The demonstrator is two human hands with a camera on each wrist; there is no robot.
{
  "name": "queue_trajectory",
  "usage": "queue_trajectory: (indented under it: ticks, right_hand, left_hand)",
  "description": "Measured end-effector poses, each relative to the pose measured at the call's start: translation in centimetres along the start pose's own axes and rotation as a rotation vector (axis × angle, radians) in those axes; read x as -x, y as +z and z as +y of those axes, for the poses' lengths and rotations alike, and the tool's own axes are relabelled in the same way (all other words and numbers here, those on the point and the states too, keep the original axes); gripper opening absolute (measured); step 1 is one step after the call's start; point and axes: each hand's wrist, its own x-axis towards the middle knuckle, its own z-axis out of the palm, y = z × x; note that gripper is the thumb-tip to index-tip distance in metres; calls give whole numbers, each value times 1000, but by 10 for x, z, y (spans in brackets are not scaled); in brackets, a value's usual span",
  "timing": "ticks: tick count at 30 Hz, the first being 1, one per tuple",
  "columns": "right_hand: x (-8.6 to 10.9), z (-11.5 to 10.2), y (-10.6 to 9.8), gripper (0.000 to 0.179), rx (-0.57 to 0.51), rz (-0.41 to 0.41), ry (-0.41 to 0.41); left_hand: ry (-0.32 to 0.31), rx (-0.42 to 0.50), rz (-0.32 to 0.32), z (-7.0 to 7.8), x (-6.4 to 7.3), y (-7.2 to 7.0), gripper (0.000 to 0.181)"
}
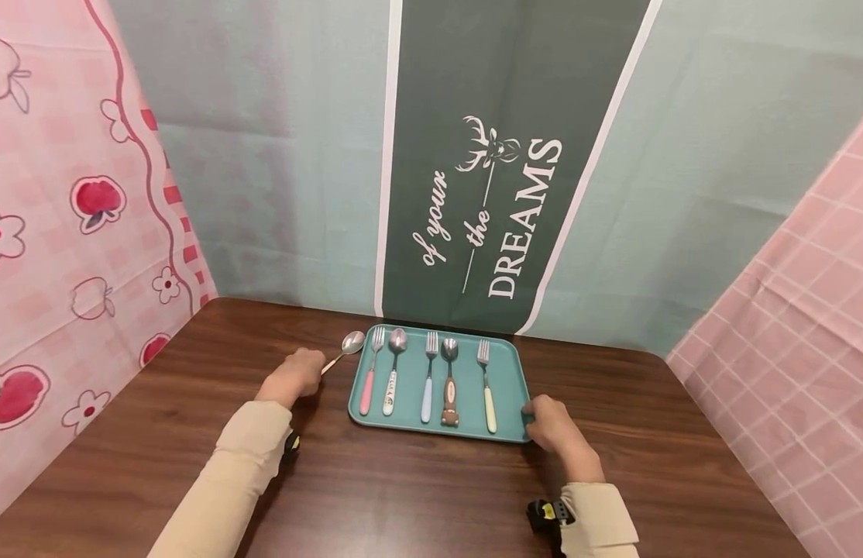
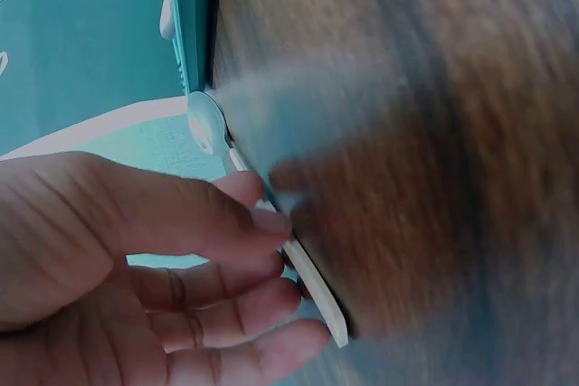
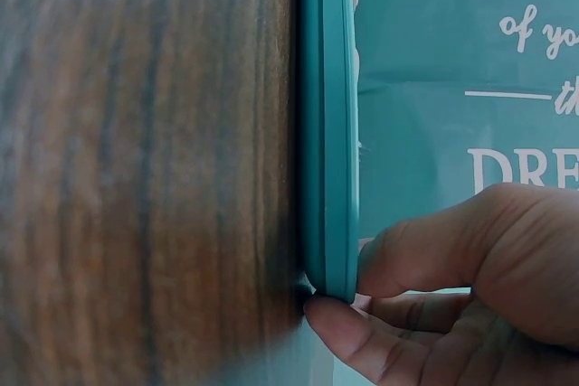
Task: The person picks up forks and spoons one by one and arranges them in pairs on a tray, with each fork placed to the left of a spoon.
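Left of the tray, my left hand point(image 1: 300, 373) pinches the pale handle of a spoon point(image 1: 352, 342) between thumb and fingers. The left wrist view shows this spoon point(image 2: 312, 282) lying along the tabletop, its bowl close to the tray. At the teal tray's point(image 1: 417, 431) right edge, my right hand point(image 1: 548, 422) grips the near corner, with the thumb at the rim point(image 3: 335, 133) in the right wrist view. In the tray lie a pink fork point(image 1: 366, 394), a white patterned spoon point(image 1: 390, 394), a blue fork point(image 1: 427, 400), a brown bear-handled spoon point(image 1: 450, 395) and a yellow fork point(image 1: 490, 409).
The tray sits on a dark wooden table point(image 1: 390, 496), near its back edge. Behind it hangs a green cloth point(image 1: 320, 194) with printed words. Pink patterned cloth point(image 1: 48, 256) closes off the left side, and pink checked cloth point(image 1: 794, 325) the right.
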Motion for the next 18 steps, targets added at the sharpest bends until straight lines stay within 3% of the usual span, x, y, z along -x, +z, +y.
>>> queue_trajectory:
  ticks: [13,18]
  right_hand:
    - [0,-1,-1,33,5,7,-7]
    - [2,-2,-2,34,13,2,-7]
  left_hand:
    - [-56,-16,-52,-4,3,-3,14]
    - [-75,29,-70,-5,5,-4,14]
